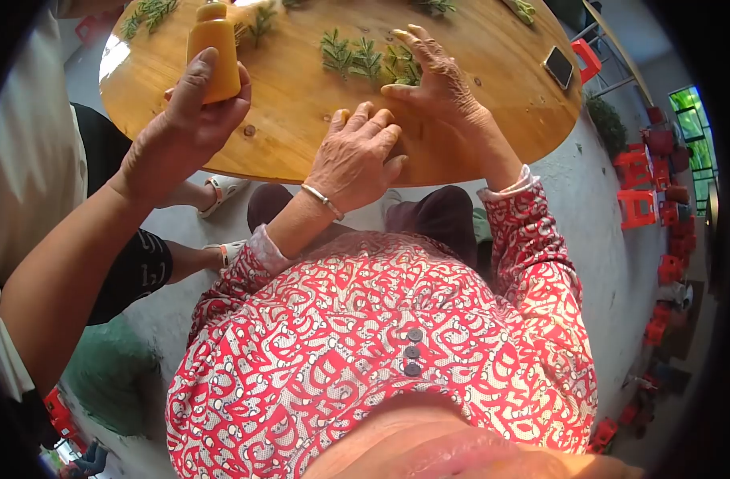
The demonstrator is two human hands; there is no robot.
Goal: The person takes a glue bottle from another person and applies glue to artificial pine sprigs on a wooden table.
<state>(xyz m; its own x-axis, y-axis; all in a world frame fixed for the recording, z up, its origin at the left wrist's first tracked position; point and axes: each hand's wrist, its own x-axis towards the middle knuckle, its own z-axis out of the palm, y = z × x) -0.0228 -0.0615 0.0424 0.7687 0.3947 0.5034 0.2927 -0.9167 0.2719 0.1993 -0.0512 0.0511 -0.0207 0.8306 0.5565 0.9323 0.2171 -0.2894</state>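
My left hand [353,152], with a silver bracelet at the wrist, rests on the near edge of the table. Its fingers lie bent on the wood with the thumb apart, and I see nothing in it. My right hand [437,80] reaches over the tabletop, thumb and fingers spread around a small green sprig [402,65] without closing on it. Beside that one lie other needle-leaved sprigs [351,57]. Fingertips of both hands look yellowish.
The round wooden table [301,136] spans the top. At left, another person's hand [193,120] holds a yellow bottle [213,56] over it. A phone [558,67] lies near the right edge. More sprigs [148,16] sit farther back. Red stools [636,207] stand right.
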